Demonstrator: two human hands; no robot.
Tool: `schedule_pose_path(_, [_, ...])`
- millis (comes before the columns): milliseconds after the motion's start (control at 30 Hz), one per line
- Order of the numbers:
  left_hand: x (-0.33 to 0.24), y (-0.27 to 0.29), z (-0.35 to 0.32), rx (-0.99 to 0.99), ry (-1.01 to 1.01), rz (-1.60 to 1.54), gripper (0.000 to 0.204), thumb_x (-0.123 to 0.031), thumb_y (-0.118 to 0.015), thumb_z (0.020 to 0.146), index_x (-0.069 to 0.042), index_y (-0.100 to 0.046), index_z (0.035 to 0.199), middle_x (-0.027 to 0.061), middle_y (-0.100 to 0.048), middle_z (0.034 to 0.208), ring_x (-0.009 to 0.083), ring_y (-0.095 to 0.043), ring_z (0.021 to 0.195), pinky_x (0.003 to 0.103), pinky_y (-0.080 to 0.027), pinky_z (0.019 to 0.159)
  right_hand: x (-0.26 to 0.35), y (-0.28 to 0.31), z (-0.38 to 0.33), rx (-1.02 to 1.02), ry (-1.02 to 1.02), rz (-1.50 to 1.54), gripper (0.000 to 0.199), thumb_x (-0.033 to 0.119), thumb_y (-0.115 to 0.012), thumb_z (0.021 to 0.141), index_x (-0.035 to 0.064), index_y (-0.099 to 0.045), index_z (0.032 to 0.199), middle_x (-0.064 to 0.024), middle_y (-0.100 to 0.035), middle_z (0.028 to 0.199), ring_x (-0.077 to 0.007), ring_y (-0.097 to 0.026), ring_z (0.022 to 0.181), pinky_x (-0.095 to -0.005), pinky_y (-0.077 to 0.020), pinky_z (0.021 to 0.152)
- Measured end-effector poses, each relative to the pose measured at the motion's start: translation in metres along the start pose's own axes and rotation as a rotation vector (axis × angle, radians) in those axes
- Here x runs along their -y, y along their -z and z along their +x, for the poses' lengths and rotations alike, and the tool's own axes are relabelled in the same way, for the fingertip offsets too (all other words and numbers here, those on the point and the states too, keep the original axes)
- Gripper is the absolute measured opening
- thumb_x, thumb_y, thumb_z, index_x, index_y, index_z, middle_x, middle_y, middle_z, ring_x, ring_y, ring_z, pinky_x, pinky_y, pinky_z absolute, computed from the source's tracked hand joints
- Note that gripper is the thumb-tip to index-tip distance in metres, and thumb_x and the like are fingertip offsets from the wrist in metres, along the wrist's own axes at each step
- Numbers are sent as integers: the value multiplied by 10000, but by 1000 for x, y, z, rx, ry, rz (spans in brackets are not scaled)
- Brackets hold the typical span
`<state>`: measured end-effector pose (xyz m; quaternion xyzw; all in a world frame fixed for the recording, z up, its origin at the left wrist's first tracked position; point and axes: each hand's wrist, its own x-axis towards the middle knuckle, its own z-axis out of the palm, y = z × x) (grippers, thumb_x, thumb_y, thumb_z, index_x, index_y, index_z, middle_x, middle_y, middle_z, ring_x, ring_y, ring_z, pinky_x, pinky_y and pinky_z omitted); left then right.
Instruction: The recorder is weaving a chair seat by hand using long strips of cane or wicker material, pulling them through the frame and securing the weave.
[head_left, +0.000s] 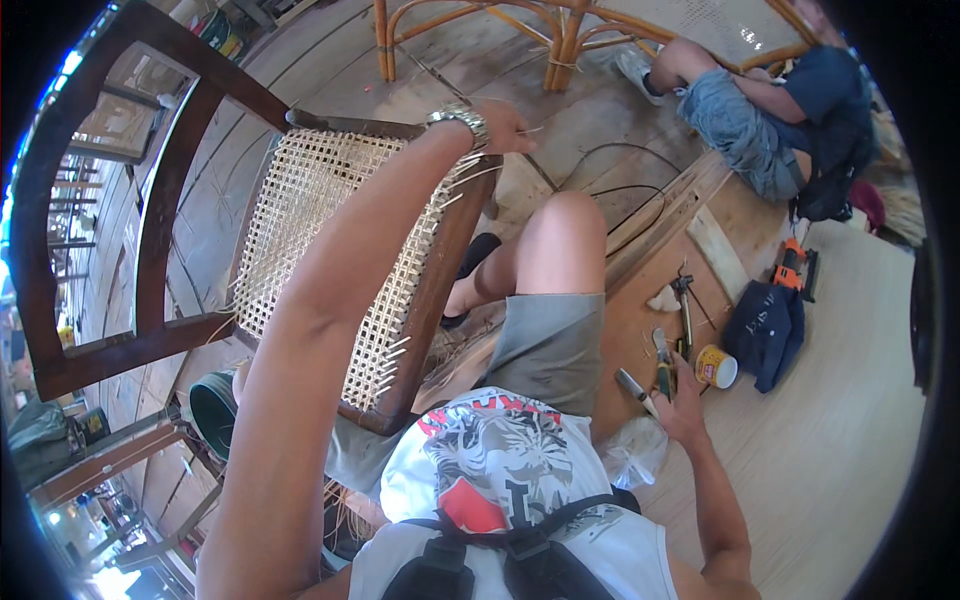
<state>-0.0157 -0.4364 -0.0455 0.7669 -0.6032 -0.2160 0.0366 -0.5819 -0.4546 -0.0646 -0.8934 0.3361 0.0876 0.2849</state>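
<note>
A dark wooden chair (408, 345) lies tipped beside my legs, its seat covered with woven cane (385, 290) whose loose ends stick out along the near edge. My left arm crosses over the seat. Beyond the seat's far corner, my left hand (507, 127), with a watch (462, 121) on the wrist, is closed on a thin pale cane strand (535, 130). On the board to my right, my right hand (681, 408) has its thumb and fingers around the green and yellow handles of pliers (664, 374). A flat-bladed tool (632, 385) lies by the thumb.
Near my right hand stand a white and yellow tub (716, 367), a hammer (684, 300), a dark blue cloth bag (764, 335) and an orange tool (790, 264). Another person (780, 130) sits at the far right by rattan furniture (560, 45). A green bucket (212, 410) stands left.
</note>
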Motion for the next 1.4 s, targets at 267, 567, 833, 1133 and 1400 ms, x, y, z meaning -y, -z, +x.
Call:
schedule_pose_path(267, [-4, -7, 18, 207, -115, 40, 340, -285, -860, 709, -133, -772, 1000, 90, -770, 968, 253, -720, 905, 412, -542, 803, 176, 24, 107, 496, -22, 1506, 674, 255, -636, 880, -1, -407, 1460, -120, -587, 1171, -209, -626, 1045, -344, -514, 949])
schedule_pose_path(567, [-32, 29, -24, 57, -186, -226, 211, -275, -785, 817, -74, -731, 854, 19, -760, 782, 178, -705, 758, 358, -532, 702, 234, -33, 195, 290, 114, 1121, 425, 294, -630, 976, -1, -518, 1262, -6, -553, 864, -87, -574, 735, -266, -484, 683])
schedule_pose_path(833, [-25, 21, -31, 24, -141, -366, 210, -266, -775, 827, -67, -725, 871, 29, -765, 802, 177, -716, 783, 353, -539, 726, 244, -50, 208, 329, 226, 1027, 383, 292, -615, 1006, 32, -510, 1268, -43, -600, 935, -123, -632, 797, -286, -526, 710])
schedule_pose_path(1133, [-27, 19, -30, 31, -150, -389, 209, -259, -778, 828, -63, -715, 862, 33, -764, 791, 175, -719, 777, 348, -541, 727, 255, -61, 214, 291, 155, 1122, 391, 329, -571, 1037, 19, -499, 1264, -53, -604, 910, -129, -653, 712, -276, -541, 644])
schedule_pose_path(1400, [-29, 19, -35, -1, -121, -423, 234, -267, -800, 819, -58, -716, 886, 53, -772, 814, 161, -739, 829, 346, -546, 745, 271, -83, 204, 194, 168, 1153, 396, 343, -494, 1046, 13, -442, 1259, -113, -659, 782, -156, -659, 657, -302, -528, 610])
